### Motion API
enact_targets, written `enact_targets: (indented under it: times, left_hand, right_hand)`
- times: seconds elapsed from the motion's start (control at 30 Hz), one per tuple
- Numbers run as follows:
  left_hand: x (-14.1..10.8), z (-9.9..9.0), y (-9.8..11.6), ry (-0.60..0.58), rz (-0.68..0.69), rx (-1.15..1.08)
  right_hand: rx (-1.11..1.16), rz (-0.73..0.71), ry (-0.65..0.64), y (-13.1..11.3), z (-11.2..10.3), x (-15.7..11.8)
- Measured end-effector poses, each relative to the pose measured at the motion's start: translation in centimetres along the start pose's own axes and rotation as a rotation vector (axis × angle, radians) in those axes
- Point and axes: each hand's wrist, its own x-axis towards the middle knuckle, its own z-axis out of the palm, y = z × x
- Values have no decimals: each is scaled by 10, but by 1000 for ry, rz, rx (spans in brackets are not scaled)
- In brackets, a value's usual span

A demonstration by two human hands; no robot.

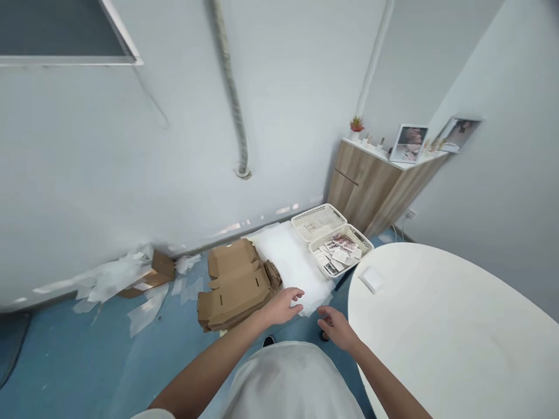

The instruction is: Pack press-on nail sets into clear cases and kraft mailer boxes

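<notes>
My left hand (285, 305) is held out in front of me with its fingers apart and nothing in it, over the near edge of a white foam stack (290, 259). Beside it on the left lie flattened brown cardboard boxes (238, 288). My right hand (335, 327) is open and holds nothing, close to the left edge of the round white table (437, 326). Beyond the hands are two white baskets; the nearer basket (315, 249) holds many printed cards (343, 254), and the farther basket (297, 221) has a few things inside.
A small white packet (371, 279) lies on the table's left edge. A wooden cabinet (362, 186) with picture frames and a small plant stands in the back corner. At left, an open carton (161, 269) and crumpled wrapping (113, 276) lie on the blue floor.
</notes>
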Motion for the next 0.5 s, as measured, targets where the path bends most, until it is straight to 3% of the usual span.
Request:
enact_targets:
  times: [0.3, 0.5]
  left_hand:
    - [-68, -75, -62, 124, -222, -46]
    - [-90, -91, -108, 112, -358, -16]
  right_hand:
    - [-246, -197, -153, -73, 48, 67]
    - [-451, -297, -154, -100, 82, 107]
